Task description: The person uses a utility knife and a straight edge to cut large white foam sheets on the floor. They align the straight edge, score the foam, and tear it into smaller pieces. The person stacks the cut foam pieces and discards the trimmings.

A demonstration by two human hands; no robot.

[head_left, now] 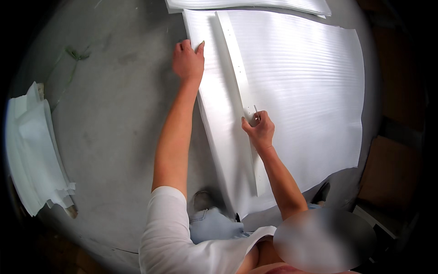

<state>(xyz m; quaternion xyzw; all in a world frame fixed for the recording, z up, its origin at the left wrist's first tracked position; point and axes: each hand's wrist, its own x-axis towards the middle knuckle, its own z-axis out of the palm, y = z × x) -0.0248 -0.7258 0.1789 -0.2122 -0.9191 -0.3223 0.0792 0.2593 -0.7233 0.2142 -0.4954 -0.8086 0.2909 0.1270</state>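
White ribbed foam sheets (310,91) lie stacked in front of me. Along their left part runs a long, narrow white strip (235,64) with small dark dots or holes, straight like a ruler. My left hand (188,62) is at the far left edge of the stack, fingers curled beside the edge and thumb over the top sheet, closed on it. Beside the strip's middle, my right hand (262,131) pinches a thin, pale stick-like tool (256,108); its kind is too small to make out. The right thumb reaches the strip's edge.
Another white foam stack (251,3) lies at the far edge of view. Folded white sheets (34,150) stand at the far left on the grey floor (105,109). Brown boxes or panels (388,169) stand at the right. My shoe (203,200) is close to the stack's near corner.
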